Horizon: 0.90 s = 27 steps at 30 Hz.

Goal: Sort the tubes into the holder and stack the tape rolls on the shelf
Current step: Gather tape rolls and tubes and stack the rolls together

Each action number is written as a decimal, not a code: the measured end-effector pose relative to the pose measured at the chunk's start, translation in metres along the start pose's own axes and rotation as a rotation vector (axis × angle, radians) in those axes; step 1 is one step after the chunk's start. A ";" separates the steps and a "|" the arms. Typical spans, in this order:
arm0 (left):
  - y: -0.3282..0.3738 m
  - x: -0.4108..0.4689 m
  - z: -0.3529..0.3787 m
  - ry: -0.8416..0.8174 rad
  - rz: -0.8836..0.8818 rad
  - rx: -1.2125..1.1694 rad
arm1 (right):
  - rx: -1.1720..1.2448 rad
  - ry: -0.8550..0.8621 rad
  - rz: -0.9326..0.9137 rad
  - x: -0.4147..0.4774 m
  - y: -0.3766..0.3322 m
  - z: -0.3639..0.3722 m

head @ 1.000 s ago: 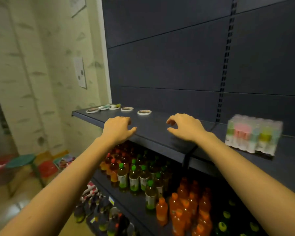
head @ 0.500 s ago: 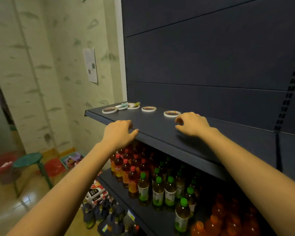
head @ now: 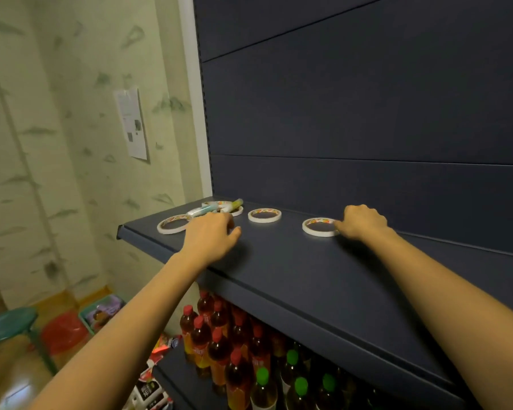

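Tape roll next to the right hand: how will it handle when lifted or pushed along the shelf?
The tape roll is a thin flat ring with an open middle, so probably light and fairly stiff. Lying flat on the shelf, it should slide rather than roll; set on edge it likely would roll. Its low rim probably gives little to pinch.

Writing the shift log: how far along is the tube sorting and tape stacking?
Done: nothing visibly. The tape rolls lie flat and spread along the shelf, unstacked. In hand: the right hand touches the edge of the rightmost roll; the left hand sits near the tubes, gripping nothing visible. Left: stacking every roll, and moving both tubes, which lie across rolls at the shelf's end, into a holder not in view.
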<state>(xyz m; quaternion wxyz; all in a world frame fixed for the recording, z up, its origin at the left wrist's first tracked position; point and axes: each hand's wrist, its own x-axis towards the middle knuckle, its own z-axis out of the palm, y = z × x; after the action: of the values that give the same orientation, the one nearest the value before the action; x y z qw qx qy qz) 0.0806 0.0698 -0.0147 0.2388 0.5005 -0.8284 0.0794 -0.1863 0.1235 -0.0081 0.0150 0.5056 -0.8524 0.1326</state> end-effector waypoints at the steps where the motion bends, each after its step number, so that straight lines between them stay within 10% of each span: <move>1: -0.003 0.009 0.006 -0.010 0.006 -0.009 | 0.007 -0.015 0.035 0.008 -0.001 0.005; 27: -0.029 0.214 0.118 -0.448 0.332 0.183 | 0.038 0.142 0.366 0.009 -0.064 -0.002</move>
<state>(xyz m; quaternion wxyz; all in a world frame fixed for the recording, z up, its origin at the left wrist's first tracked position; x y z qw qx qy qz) -0.0137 -0.1570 -0.0189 -0.0121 0.3826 -0.9204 0.0792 -0.1358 0.0874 0.0091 0.0411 0.3317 -0.9243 0.1844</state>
